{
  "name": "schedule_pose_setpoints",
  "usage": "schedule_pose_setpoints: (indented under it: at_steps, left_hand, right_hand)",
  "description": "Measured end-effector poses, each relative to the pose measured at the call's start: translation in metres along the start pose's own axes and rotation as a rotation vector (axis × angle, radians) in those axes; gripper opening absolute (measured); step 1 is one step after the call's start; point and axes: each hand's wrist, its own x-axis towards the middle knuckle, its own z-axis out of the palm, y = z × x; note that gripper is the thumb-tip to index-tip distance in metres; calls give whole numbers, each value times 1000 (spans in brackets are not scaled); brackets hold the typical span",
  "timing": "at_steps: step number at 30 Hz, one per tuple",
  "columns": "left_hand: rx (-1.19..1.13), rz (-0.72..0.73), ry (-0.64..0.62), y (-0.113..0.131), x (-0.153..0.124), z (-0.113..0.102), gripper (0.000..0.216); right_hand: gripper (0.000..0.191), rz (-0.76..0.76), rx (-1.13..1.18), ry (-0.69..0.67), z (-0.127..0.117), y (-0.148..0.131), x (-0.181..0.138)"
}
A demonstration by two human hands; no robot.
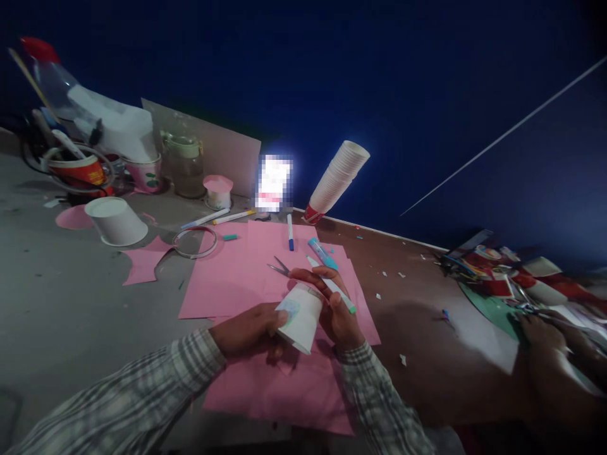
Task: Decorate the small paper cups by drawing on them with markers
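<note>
Head cam, only one view here, and it's pretty dark tbh.

A white paper cup (300,321) is held tilted at centre frame, just above the big pink sheet (227,278). The left hand (246,330) is wrapped around the cup's side, thumb pressed next to a pale coloured patch on the wall. The right hand (339,313) is closed on the cup's other side, and a white marker (348,303) w/ a green end is pinched in the fingers at the same time.

Progress-wise, as far as can be judged:
- The cup wall is mostly blank; only that one small patch is seen on it, so the decorating looks barely started imo.
- Some cutting looks done already: pink offcuts (145,262) are scattered at centre left, and the scissors (279,268) are laid open on the sheet just above the hands.
- An upturned white cup (116,221) and a tape ring (194,242) are parked at left.
- A tall cup stack (336,180) is leaned at upper centre, so plenty of blanks are left.
- A blue pen (290,232) and a light-blue stick (322,253) are lying capped nearby, not in use.

Someone else's hand (545,335) is seen at lower right over a separate pile of scraps. Whether it's holding anything can't be told; too blurry.
</note>
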Motion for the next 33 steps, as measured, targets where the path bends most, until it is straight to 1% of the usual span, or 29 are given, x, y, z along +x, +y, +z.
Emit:
schedule_pose_setpoints:
  at_steps: [4, 8, 12, 15, 20, 23, 27, 33]
  left_hand:
    - [-56, -16, 30, -2, 0, 0, 58]
    - [-52, -20, 27, -2, 0, 0, 59]
    - [-57, -25, 52, -1, 1, 1, 57]
    - [-74, -33, 40, -1, 1, 2, 60]
    - [-84, -39, 56, 1, 0, 4, 60]
    - [-96, -25, 40, 1, 1, 5, 61]
    - [-113, -10, 65, 0, 1, 7, 59]
    - [-103, -38, 97, 1, 0, 6, 60]
  right_hand:
    - [62, -14, -32, -13, -1, 1, -1]
    - [65, -15, -43, -9, 0, 0, -2]
    - [60, -55, 18, 0, 2, 2, 0]
    - [58, -74, 2, 23, 3, 4, 1]
    - [64, -79, -64, 53, 4, 6, 0]
    - [66, -83, -70, 64, 4, 6, -1]
    - [67, -59, -60, 46, 4, 5, -1]
    - [63, -87, -70, -5, 3, 1, -2]
